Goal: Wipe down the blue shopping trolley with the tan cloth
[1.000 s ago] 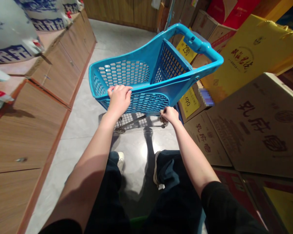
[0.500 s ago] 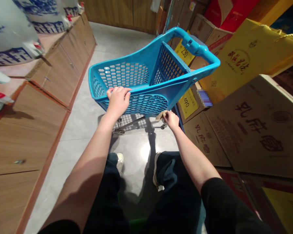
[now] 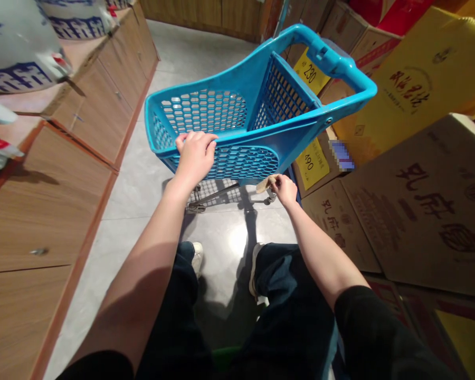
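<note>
A blue plastic shopping cart (image 3: 285,134) stands across in front of me, with its handle toward the upper right. My left hand (image 3: 196,155) rests on the near rim of its basket, fingers curled over the edge. Lower down, beside the cart's underside, my right hand (image 3: 284,190) pinches a small tan cloth (image 3: 265,184); its folded end sticks out to the left of my fingers. The basket looks bare inside. Metal legs and casters (image 3: 198,207) show beneath it.
Wooden cabinets (image 3: 87,126) run along the left, bearing large blue-and-white jars (image 3: 13,47). On the right are stacked cardboard boxes (image 3: 423,184), a yellow gift bag (image 3: 404,89) and price cards (image 3: 313,164). Grey floor (image 3: 122,237) lies between them.
The cart's handle end appears slightly farther right and higher. My left hand stays on the rim, and my right hand still holds the cloth, a little to the right.
</note>
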`<state>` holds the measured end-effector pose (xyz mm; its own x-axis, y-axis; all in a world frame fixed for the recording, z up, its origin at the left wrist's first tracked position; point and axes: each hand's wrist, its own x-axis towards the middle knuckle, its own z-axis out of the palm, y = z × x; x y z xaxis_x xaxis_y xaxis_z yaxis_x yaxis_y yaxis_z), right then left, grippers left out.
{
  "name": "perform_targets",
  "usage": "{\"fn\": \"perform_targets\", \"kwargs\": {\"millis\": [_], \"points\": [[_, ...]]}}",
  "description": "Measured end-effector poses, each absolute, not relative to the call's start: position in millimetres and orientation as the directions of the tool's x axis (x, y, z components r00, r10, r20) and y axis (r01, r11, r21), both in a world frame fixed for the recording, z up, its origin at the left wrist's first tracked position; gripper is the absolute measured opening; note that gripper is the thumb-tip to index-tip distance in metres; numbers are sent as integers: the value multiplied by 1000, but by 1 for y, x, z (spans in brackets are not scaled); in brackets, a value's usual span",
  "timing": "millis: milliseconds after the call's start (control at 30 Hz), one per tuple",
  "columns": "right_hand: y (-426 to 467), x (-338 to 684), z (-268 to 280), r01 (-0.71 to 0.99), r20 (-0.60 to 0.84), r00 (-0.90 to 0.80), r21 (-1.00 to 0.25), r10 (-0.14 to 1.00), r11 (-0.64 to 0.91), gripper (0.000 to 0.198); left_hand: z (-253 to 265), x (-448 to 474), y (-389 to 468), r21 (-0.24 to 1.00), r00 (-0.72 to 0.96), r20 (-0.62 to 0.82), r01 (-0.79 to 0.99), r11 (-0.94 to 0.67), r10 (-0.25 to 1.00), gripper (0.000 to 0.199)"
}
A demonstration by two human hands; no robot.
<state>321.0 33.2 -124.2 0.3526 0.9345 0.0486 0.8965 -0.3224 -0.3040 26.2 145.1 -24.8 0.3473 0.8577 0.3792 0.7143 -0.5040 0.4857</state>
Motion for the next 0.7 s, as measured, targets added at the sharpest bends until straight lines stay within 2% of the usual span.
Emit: {"fn": "perform_targets", "kwargs": {"millis": [67, 267, 500, 700], "points": [[33, 321, -126, 894, 64, 356, -314, 932, -320, 17, -25, 26, 145, 481, 352, 383, 713, -510, 854, 33], [40, 322, -115, 906, 266, 333, -358, 905, -228, 15, -26, 28, 145, 467, 354, 380, 724, -507, 855, 33], [40, 313, -126, 867, 95, 402, -358, 911, -346, 14, -29, 30, 146, 455, 365, 389, 723, -520, 846, 35], [43, 315, -122, 861, 243, 390, -440, 888, -257, 16, -29, 29, 147, 462, 366, 389, 716, -523, 845, 35]]}}
